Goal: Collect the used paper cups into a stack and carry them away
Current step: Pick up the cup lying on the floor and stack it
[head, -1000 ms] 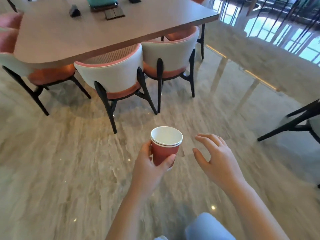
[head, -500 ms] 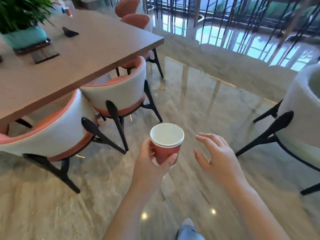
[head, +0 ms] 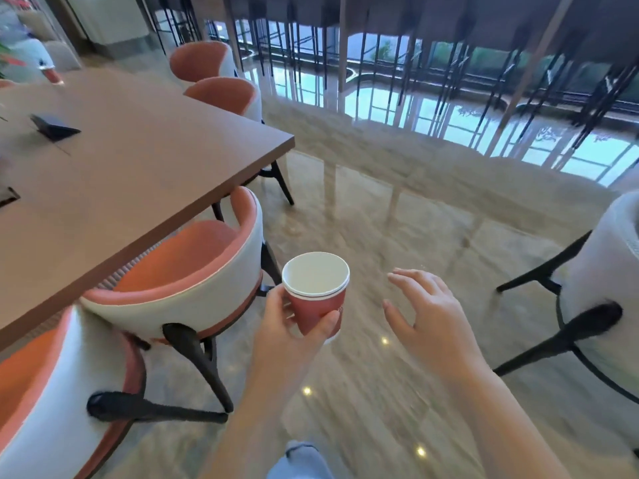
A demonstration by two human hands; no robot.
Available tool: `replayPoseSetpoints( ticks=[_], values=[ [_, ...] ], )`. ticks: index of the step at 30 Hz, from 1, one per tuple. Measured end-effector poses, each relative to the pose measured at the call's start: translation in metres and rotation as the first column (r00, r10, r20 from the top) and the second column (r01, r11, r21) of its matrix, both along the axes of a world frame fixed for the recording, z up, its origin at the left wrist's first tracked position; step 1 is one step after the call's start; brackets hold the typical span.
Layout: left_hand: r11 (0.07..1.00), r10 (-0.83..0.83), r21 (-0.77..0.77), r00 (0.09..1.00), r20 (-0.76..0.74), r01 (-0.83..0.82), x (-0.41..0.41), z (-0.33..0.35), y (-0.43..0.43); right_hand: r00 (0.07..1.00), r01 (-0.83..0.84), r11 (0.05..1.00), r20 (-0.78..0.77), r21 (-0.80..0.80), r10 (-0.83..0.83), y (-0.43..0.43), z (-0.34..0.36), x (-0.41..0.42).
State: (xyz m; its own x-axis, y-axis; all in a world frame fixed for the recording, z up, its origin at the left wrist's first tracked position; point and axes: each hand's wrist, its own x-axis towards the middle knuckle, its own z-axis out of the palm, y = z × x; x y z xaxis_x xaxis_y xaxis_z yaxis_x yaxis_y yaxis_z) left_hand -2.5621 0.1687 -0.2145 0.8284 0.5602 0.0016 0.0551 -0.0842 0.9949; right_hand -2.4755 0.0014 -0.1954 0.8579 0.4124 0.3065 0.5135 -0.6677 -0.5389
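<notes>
The left hand [head: 287, 326] wrapped the stacked red paper cups [head: 316, 300], seemingly light and crushable, mid-wall; the right hand [head: 428, 316] hovered spread, empty.

Bare forearms [head: 266, 392], lt-blue denim trouser leg [head: 301, 461]

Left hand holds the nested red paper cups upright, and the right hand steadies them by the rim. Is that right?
Not quite. In the head view the left hand holds the nested red paper cups upright, but the right hand touches nothing: it hovers open beside them, clear of the rim.
</notes>
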Motion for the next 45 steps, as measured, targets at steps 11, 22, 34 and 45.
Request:
replayPoseSetpoints(
  ticks=[11,22,34,45],
  values=[
    [0.992,-0.121,0.018,0.992,0.02,0.121,0.185,0.015,0.112,0.992,0.093,0.996,0.087,0.015,-0.094,0.112,0.011,0.162],
    [0.99,-0.142,-0.006,0.987,0.069,0.143,0.459,0.027,0.131,0.97,0.144,0.99,0.197,0.015,-0.144,0.127,0.015,0.428],
    [0.999,-0.047,-0.021,0.999,0.021,0.047,0.682,0.002,0.205,0.986,0.079,0.996,0.15,-0.036,-0.073,0.188,-0.001,0.66],
    [0.998,0.014,0.054,0.998,0.064,-0.018,0.916,0.025,0.358,0.97,-0.067,0.997,0.232,-0.038,0.075,0.366,0.029,0.91]
  ],
)
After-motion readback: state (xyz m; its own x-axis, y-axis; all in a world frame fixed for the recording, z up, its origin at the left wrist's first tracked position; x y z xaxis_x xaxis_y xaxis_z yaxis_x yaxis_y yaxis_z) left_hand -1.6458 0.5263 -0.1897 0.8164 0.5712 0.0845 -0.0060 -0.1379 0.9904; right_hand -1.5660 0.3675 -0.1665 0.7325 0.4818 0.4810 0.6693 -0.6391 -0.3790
